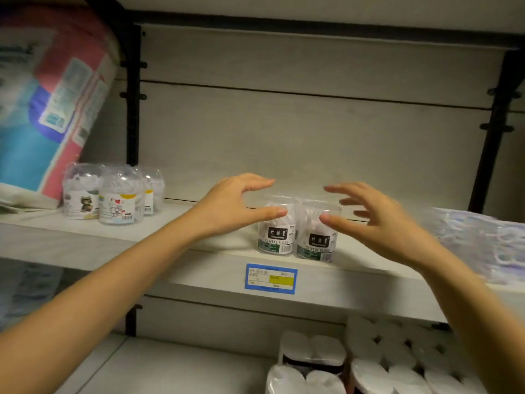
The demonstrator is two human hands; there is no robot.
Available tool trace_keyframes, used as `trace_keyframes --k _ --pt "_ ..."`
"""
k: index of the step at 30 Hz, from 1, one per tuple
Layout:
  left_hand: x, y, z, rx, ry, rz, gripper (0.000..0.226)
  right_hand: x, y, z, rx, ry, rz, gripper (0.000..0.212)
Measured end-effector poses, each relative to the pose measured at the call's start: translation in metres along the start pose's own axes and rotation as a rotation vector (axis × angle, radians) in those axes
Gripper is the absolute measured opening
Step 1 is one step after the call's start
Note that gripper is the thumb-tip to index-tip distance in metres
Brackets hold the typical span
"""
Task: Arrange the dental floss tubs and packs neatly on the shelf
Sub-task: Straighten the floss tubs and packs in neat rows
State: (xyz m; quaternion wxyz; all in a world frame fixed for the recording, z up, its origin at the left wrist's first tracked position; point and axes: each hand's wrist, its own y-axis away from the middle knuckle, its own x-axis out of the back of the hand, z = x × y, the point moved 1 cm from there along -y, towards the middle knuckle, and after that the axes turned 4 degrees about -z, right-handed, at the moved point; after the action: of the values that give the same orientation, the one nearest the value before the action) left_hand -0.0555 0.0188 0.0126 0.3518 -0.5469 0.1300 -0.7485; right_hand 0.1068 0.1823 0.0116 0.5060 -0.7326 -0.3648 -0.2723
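Observation:
Two clear dental floss tubs with black and green labels stand side by side near the shelf's front edge, the left tub (276,237) touching the right tub (317,243). My left hand (235,207) hovers open at the left tub, thumb tip at its upper side. My right hand (375,220) is open at the right tub, thumb against its upper side, fingers spread above. Neither hand grips a tub. Three more clear tubs with cartoon labels (119,199) stand at the shelf's left. Clear packs of floss picks (483,240) lie at the right end.
The pale shelf board (199,268) carries a blue and yellow price tag (270,278) on its front edge. A large pink and blue wrapped pack (48,103) leans at the far left. White paper rolls (369,362) fill the lower shelf at the right.

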Motion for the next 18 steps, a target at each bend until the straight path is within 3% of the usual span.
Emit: trace_keyframes --k 3,5,14,18 --pt "0.0 0.005 0.005 -0.125 -0.064 0.014 0.048 0.0 0.004 0.003 0.07 0.057 0.085 0.034" --pt "-0.004 0.004 0.003 -0.143 -0.125 0.024 0.039 -0.005 0.0 0.006 0.072 0.072 0.078 0.026" --pt "-0.012 -0.006 -0.002 -0.132 -0.048 0.055 0.036 -0.014 -0.009 0.017 0.048 0.06 0.108 0.023" --pt "-0.004 0.0 -0.003 -0.124 -0.051 0.089 0.038 -0.015 -0.007 0.013 0.063 0.129 0.182 0.036"
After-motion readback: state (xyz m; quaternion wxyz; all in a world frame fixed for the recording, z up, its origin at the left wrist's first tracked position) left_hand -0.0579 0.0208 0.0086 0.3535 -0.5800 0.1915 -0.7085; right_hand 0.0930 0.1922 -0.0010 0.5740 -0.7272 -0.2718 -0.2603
